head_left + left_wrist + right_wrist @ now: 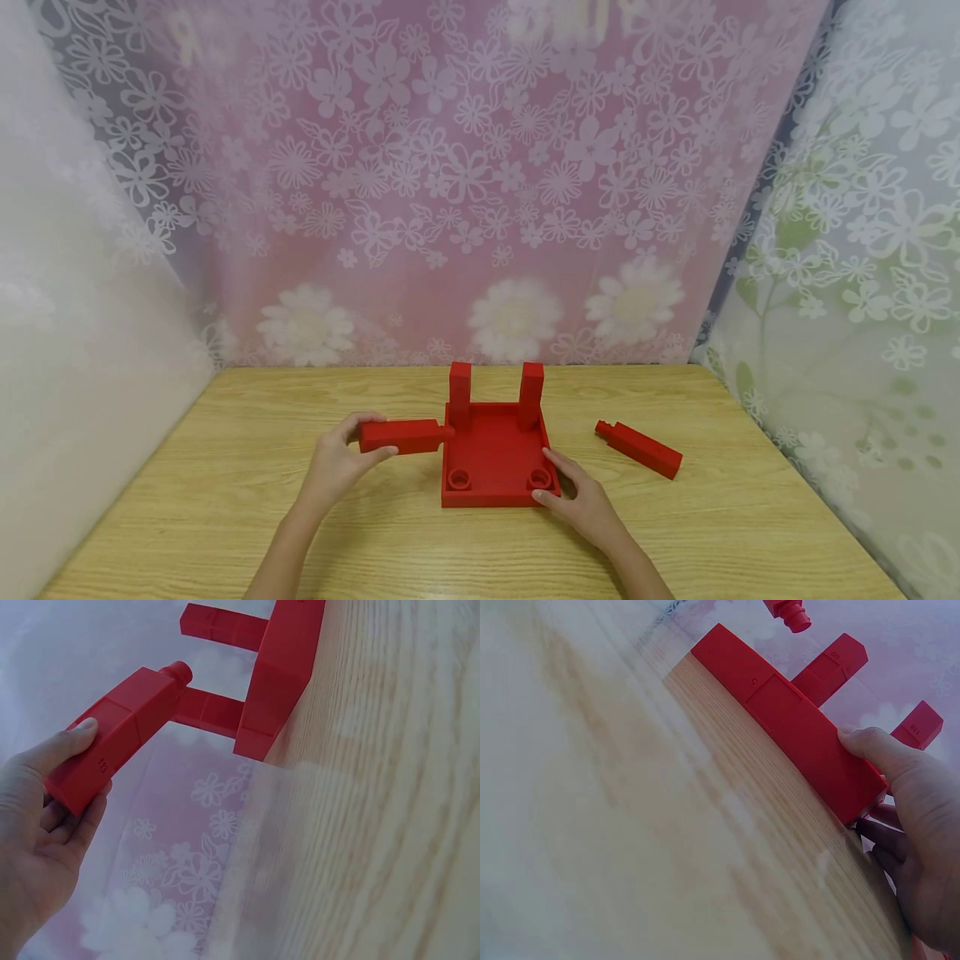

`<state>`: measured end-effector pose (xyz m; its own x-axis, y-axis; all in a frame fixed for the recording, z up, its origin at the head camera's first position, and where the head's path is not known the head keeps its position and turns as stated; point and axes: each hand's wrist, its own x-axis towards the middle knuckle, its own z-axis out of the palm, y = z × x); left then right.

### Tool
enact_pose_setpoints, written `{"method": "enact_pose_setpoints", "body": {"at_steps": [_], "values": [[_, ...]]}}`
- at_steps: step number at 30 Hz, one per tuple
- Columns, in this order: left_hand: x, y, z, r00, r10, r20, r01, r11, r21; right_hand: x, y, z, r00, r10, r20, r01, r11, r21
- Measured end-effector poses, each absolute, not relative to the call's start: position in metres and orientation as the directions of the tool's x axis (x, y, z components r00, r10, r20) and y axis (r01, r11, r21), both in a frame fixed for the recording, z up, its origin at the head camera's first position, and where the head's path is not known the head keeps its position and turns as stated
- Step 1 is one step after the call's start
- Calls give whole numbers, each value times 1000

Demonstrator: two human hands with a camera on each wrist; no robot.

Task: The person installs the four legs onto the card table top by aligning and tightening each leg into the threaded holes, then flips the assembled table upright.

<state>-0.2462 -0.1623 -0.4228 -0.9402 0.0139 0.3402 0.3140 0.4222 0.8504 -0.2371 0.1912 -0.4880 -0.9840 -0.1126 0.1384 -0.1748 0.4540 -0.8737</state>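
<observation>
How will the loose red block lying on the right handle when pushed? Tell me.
The loose red block looks stiff, since its body is straight and sharp-edged. It probably won't roll freely, as its long sides are flat. Tipping seems unlikely, because it lies lengthwise on the table.

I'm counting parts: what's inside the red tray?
Inside the red tray: two upright posts at its far corners, two round sockets at its near corners. What's under the posts is hidden.
</observation>
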Motion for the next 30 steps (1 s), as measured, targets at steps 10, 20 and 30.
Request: {"method": "enact_pose_setpoints", "body": {"at_steps": [10, 20, 30], "values": [[-246, -154, -424, -947, 4, 321, 296, 401, 867, -237, 191, -488, -984, -114, 140, -177, 446, -877], [-243, -143, -423, -958, 4, 286, 266, 384, 884, -238, 191, -489, -984, -112, 139, -175, 446, -877], [-241, -137, -420, -955, -2, 298, 270, 415, 869, -239, 192, -490, -986, -104, 128, -162, 459, -874]]}}
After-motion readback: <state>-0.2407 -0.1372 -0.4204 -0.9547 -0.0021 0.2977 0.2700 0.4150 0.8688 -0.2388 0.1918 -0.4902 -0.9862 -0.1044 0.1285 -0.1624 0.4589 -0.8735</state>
